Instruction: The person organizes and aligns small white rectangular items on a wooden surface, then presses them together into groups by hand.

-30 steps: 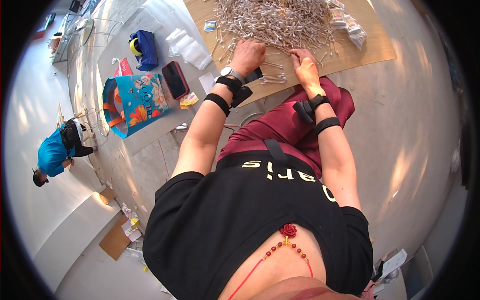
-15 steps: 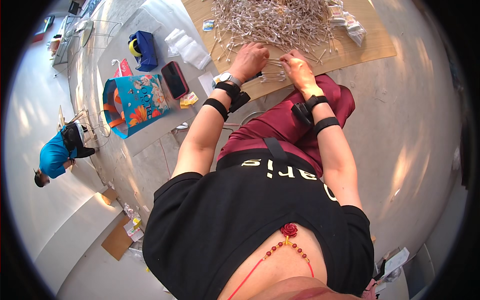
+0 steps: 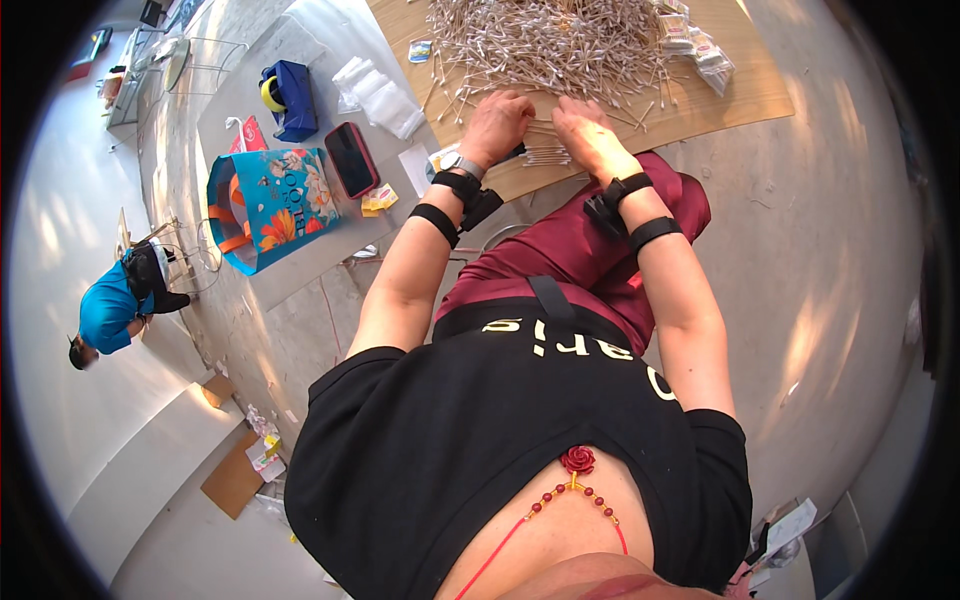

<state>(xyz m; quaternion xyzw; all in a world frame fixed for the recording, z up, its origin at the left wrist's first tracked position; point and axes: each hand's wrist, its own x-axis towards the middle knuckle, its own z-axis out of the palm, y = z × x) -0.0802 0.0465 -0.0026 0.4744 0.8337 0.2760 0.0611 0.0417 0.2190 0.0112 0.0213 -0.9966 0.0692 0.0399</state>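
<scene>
A large heap of cotton swabs covers the far part of the wooden board. At its near edge my left hand has its fingers curled inward, closed on the ends of a few swabs. Facing it across a small gap, my right hand is also closed, its fingertips pinching at the swabs' other side. The fingertips partly hide these swabs. Just below the gap, a small row of swabs lies side by side near the board's front edge.
Packed swab bags lie at the board's right. On the left table are white plastic bags, a blue tape dispenser, a phone and a floral gift bag. A person in blue sits far left.
My right hand has shifted slightly up and left, toward the heap. My left hand has moved slightly down, its fingers more curled. The row of swabs stays in place.
</scene>
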